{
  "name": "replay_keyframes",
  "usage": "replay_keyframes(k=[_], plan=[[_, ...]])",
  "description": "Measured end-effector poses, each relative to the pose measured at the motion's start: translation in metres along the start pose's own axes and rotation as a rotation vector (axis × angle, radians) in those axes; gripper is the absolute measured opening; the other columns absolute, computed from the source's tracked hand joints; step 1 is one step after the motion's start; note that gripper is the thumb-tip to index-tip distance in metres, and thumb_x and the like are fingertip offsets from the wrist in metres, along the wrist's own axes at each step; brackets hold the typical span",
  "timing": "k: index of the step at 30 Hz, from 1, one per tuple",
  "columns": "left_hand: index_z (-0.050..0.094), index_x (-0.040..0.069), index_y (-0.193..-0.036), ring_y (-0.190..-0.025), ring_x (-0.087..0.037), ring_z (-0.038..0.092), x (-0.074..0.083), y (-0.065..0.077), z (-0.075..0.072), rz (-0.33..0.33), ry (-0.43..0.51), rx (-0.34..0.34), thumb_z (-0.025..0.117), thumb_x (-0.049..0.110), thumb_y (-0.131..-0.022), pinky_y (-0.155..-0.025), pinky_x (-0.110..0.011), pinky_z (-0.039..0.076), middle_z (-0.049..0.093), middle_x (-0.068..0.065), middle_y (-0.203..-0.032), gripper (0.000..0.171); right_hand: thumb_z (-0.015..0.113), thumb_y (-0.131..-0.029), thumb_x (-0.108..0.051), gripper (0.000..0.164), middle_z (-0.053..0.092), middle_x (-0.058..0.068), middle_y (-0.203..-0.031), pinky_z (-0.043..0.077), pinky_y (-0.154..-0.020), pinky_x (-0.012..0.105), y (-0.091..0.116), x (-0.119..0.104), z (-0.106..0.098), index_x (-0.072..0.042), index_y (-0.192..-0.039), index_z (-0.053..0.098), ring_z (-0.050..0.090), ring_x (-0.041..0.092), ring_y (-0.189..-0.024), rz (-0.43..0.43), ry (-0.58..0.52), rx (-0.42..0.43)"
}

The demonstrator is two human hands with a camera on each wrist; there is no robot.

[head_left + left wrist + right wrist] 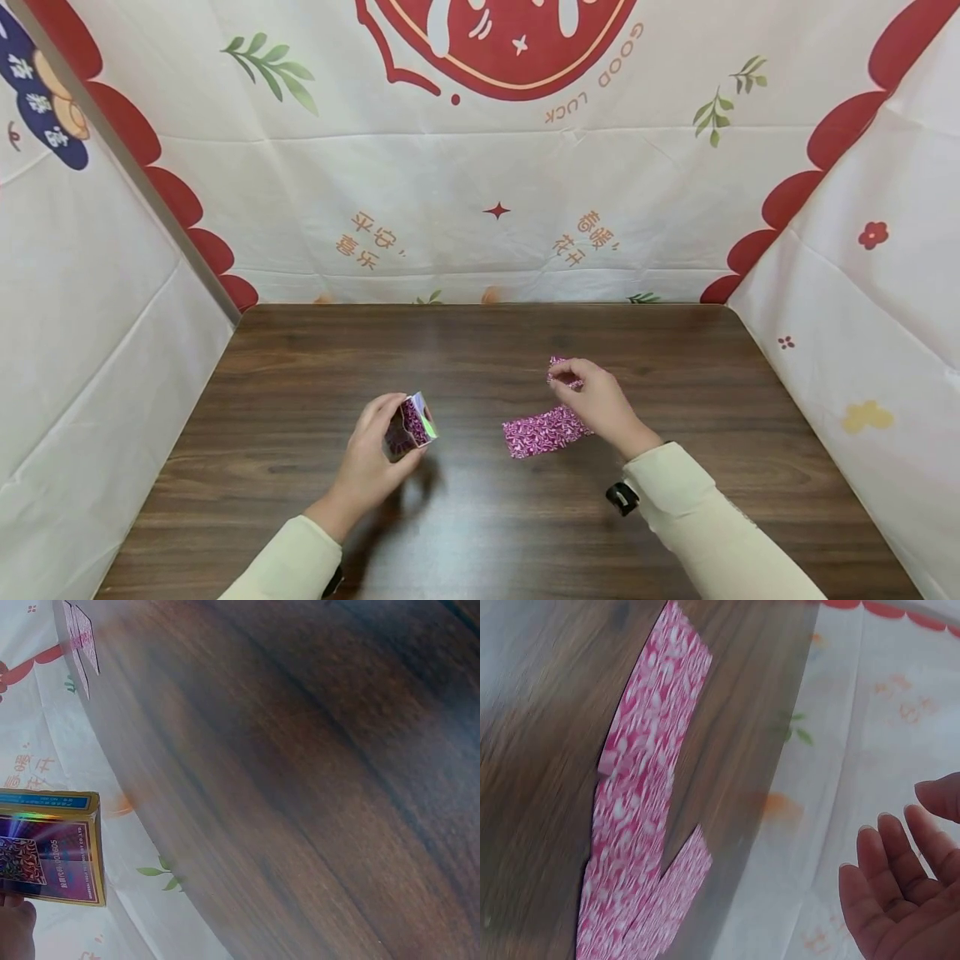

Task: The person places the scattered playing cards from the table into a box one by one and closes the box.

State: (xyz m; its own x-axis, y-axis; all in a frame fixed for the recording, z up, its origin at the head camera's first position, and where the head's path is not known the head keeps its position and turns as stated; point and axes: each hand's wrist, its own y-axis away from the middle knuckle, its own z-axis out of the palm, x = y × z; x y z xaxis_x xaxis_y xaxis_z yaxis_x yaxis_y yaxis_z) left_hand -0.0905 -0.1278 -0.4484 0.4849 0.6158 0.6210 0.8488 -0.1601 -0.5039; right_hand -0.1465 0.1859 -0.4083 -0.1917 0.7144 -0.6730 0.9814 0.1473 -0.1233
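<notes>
My left hand (367,458) grips a small card box (415,421) above the table, fingers on one side and thumb on the other. In the left wrist view the card box (56,855) shows gold edges, a shiny purple face and printed text. Several playing cards (543,432) with magenta and white patterned backs lie overlapping in a row on the table. Another card (557,363) lies behind that row, partly covered by my right hand (600,404). In the right wrist view my right hand (904,881) has bent, relaxed fingers with nothing between them and the thumb.
The dark wood-grain table (300,358) reaches back to a white printed cloth (450,183). Cloth walls also stand along the left and right sides. A black band (622,498) sits at the right sleeve's cuff.
</notes>
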Motion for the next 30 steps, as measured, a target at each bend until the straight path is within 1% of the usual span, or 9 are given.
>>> replay_keyframes(k=[5, 13, 16, 20, 22, 26, 30], plan=[[0.049, 0.006, -0.122, -0.107, -0.022, 0.048, 0.000, 0.000, -0.002, -0.022, -0.001, -0.016, 0.081, 0.012, -0.061, -0.086, -0.040, 0.045, 0.046, -0.009, -0.122, 0.068, 0.057, -0.085, -0.017, 0.024, 0.058, 0.011, -0.101, 0.045, -0.076, 0.039, -0.002, 0.015, -0.011, -0.006, -0.106, 0.061, 0.053, 0.023, -0.090, 0.055, 0.020, 0.015], [0.049, 0.006, -0.123, -0.107, -0.022, 0.048, 0.000, 0.001, -0.004, -0.026, 0.000, -0.022, 0.080, 0.011, -0.062, -0.086, -0.040, 0.045, 0.046, -0.009, -0.122, 0.069, 0.056, -0.085, -0.016, 0.033, 0.054, 0.019, -0.113, 0.043, -0.083, 0.047, -0.008, 0.038, -0.018, -0.002, -0.115, 0.055, 0.051, 0.033, -0.102, 0.096, 0.084, -0.017], [0.049, 0.006, -0.123, -0.107, -0.022, 0.048, -0.001, 0.001, -0.003, -0.022, -0.002, -0.024, 0.079, 0.011, -0.062, -0.087, -0.040, 0.045, 0.046, -0.009, -0.122, 0.068, 0.057, -0.084, -0.014, 0.035, 0.053, 0.020, -0.114, 0.043, -0.082, 0.047, -0.009, 0.047, -0.020, 0.000, -0.116, 0.055, 0.052, 0.032, -0.098, 0.108, 0.127, -0.028], [0.049, 0.004, -0.122, -0.107, -0.023, 0.048, -0.001, 0.001, -0.003, -0.014, -0.013, -0.024, 0.080, 0.011, -0.062, -0.087, -0.040, 0.044, 0.046, -0.010, -0.121, 0.069, 0.058, -0.084, -0.014, 0.036, 0.053, 0.021, -0.112, 0.044, -0.075, 0.044, -0.008, 0.059, -0.020, 0.002, -0.116, 0.055, 0.051, 0.029, -0.088, 0.116, 0.167, -0.044], [0.049, 0.004, -0.123, -0.107, -0.023, 0.048, -0.001, 0.001, -0.003, -0.011, -0.017, -0.025, 0.080, 0.011, -0.061, -0.087, -0.041, 0.044, 0.046, -0.010, -0.121, 0.069, 0.058, -0.084, -0.014, 0.037, 0.052, 0.022, -0.113, 0.044, -0.076, 0.045, -0.008, 0.065, -0.019, 0.002, -0.117, 0.054, 0.051, 0.031, -0.090, 0.122, 0.171, -0.054], [0.049, 0.004, -0.123, -0.107, -0.024, 0.049, -0.002, 0.001, -0.002, -0.006, -0.025, -0.023, 0.081, 0.011, -0.060, -0.087, -0.041, 0.044, 0.047, -0.010, -0.121, 0.071, 0.057, -0.085, -0.012, 0.038, 0.047, 0.025, -0.120, 0.042, -0.083, 0.050, -0.007, 0.074, -0.019, 0.003, -0.120, 0.052, 0.050, 0.037, -0.102, 0.143, 0.159, -0.073], [0.049, 0.003, -0.122, -0.107, -0.024, 0.049, -0.001, 0.002, -0.001, 0.002, -0.035, -0.025, 0.082, 0.011, -0.059, -0.087, -0.042, 0.044, 0.047, -0.011, -0.120, 0.071, 0.057, -0.085, -0.012, 0.040, 0.045, 0.025, -0.123, 0.040, -0.087, 0.052, -0.009, 0.080, -0.017, 0.004, -0.121, 0.051, 0.047, 0.039, -0.107, 0.167, 0.167, -0.084]])
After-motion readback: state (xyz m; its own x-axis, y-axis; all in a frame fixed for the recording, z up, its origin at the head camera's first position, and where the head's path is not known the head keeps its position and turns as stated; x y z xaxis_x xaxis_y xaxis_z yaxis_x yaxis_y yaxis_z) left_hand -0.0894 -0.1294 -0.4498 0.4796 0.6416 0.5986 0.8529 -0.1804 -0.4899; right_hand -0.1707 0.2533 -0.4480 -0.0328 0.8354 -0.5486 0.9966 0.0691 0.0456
